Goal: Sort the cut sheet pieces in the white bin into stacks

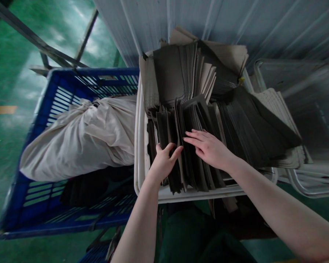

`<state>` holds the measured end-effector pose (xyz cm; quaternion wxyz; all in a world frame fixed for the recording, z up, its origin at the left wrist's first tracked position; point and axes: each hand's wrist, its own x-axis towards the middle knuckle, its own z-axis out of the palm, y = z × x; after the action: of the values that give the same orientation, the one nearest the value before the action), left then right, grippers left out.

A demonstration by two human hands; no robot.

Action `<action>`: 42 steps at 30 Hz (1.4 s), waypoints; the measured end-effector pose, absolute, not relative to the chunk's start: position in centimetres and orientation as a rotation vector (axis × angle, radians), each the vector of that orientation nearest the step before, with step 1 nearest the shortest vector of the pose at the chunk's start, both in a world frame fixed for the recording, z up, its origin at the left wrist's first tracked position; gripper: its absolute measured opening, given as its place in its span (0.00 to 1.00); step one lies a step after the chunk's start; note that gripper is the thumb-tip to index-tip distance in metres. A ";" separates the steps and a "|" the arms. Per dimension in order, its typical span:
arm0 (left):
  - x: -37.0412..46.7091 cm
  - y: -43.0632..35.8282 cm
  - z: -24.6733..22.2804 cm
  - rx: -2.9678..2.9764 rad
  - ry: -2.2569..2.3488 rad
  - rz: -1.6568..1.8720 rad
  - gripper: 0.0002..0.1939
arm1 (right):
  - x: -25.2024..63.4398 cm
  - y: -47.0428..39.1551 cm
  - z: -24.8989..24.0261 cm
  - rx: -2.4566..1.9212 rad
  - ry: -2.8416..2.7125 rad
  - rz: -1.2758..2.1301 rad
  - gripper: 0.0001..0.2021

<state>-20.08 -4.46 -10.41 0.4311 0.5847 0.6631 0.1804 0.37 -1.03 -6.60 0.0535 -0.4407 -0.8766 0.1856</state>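
Thin dark grey cardboard sheets point(196, 164) stand on edge in packed rows inside a white plastic bin point(139, 160). My left hand point(164, 160) straddles several of these sheets near the bin's front left, thumb on their right side and fingers on their left, closed round them. Just to the right, my right hand point(210, 148) lies over the sheets' top edges. Its fingers are stretched out and touch the sheets beside a gap in the row. Behind the hands rises a taller stack of dark sheets point(168, 73).
A blue slatted crate point(19, 208) at left holds a tied off-white cloth sack point(84, 142). More dark sheets point(263, 124) fan out over pale ones at right, near a clear plastic bin point(298, 73). A grey corrugated wall point(235, 22) stands behind; a metal frame point(44, 47) is at upper left.
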 end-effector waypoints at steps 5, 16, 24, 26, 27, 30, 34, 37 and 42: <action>-20.1 -4.7 -10.4 1.439 1.686 0.477 0.27 | 0.7 -1.0 -6.4 -1.292 -2.717 0.465 0.26; -19.7 -4.7 -10.1 1.392 1.749 0.501 0.25 | 2.1 -0.1 -7.3 -1.053 -2.974 0.286 0.29; -19.0 -5.0 -10.1 1.467 1.739 0.456 0.23 | -0.5 -1.1 -4.8 -1.440 -2.439 0.390 0.18; -18.8 -5.1 -10.2 1.489 1.776 0.440 0.20 | -2.2 -1.3 -4.2 -1.338 -2.457 0.401 0.16; -18.7 -5.2 -10.3 1.493 1.799 0.433 0.18 | -3.0 -1.2 -4.1 -1.257 -2.522 0.440 0.15; -18.6 -5.5 -10.4 1.482 1.843 0.447 0.23 | -4.5 -0.9 -4.9 -1.216 -2.744 0.479 0.11; -18.5 -5.9 -10.8 1.341 1.976 0.489 0.41 | -5.5 -0.6 -6.9 -1.529 -2.942 0.520 0.12; -18.7 -5.8 -11.6 1.144 2.128 0.449 0.49 | -6.6 -0.1 -8.1 -1.724 -2.897 0.919 0.12; -20.0 -5.0 -12.2 1.106 2.174 0.413 0.30 | -7.1 2.3 -9.4 -1.791 -2.653 1.206 0.18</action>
<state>-19.99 -5.03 -12.20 0.3275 0.4224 0.8303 0.1577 -7.15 2.32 -9.37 -0.1390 -0.5184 -0.7682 0.3490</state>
